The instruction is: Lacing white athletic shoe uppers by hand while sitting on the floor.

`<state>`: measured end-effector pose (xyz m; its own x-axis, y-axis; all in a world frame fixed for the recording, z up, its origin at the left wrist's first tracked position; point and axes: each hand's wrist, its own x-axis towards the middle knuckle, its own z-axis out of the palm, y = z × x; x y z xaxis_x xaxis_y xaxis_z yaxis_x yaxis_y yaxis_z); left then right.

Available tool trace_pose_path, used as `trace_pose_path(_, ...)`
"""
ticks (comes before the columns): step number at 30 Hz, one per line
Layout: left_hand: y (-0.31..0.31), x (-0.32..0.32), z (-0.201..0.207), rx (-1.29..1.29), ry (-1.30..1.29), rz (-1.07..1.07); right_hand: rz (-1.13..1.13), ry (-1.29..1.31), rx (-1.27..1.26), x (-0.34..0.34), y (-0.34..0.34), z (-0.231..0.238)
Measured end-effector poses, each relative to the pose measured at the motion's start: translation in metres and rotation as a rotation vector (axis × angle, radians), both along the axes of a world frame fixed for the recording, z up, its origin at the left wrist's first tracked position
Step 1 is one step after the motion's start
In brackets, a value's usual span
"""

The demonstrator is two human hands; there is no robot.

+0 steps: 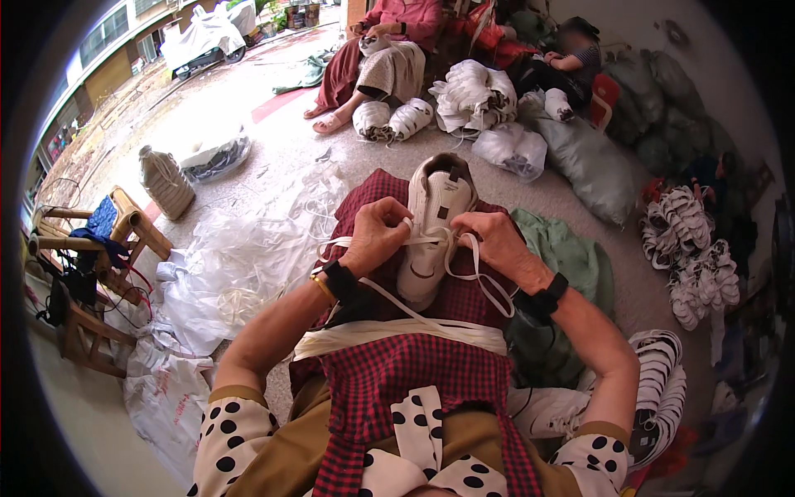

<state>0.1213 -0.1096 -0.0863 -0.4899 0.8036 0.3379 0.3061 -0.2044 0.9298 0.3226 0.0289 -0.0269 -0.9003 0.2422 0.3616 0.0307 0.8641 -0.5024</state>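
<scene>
Polka-dot cloth was seen nearest, below both hands, and beyond it the shoe was set over the checked apron, between the left hand and the right hand, its long axis pointed away from the body, toe turned back, opening beyond the fingers. Lace was pinched in the fingertips of both hands, across the shoe, with neither hand clearly placed nearer.
</scene>
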Motion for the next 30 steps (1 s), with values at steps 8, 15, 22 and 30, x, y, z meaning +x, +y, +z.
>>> trace_pose_path(8,0.009,0.005,0.0,-0.025,0.036,0.005,0.046,-0.126,0.437,-0.007,0.005,0.015)
trace_pose_path(15,0.009,-0.015,0.034,-0.029,0.611,-0.28,0.115,-0.257,0.749,-0.016,0.011,0.011)
trace_pose_path(22,0.026,-0.036,0.071,0.145,1.463,-0.454,0.117,-0.595,0.519,-0.033,0.019,0.04)
trace_pose_path(30,0.032,-0.029,0.069,0.001,1.491,-0.512,-0.068,-0.624,0.276,-0.043,0.015,0.024)
